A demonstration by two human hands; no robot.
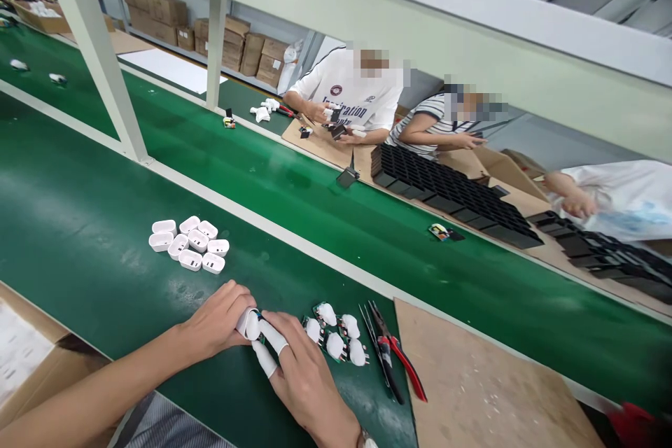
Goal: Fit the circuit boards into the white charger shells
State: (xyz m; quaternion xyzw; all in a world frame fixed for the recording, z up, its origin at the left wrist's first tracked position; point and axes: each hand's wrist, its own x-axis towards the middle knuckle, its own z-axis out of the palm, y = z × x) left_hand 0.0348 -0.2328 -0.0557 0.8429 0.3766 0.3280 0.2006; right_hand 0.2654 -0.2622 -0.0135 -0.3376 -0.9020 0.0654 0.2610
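Observation:
My left hand (220, 315) is closed around a small white plastic housing (243, 325), held with its open end toward my right hand. My right hand (307, 367), with white finger cots on two fingers, pinches a small circuit board with a white blob (253, 327) at the housing's mouth. How far the board sits inside is hidden by my fingers. Right of my hands lie several circuit boards topped with white blobs (334, 346). Tweezers (379, 350) and red-handled pliers (402, 357) rest beside them. Several white housings (190, 260) stand grouped beyond my left hand.
A brown board (472, 378) lies at the right. Beyond a pale rail (273, 229) runs a green conveyor belt (294, 189) carrying a few small parts. Across it, co-workers sit near rows of black casings (446, 189). A cardboard box (52, 378) is at lower left; a metal post (99, 49) stands upright.

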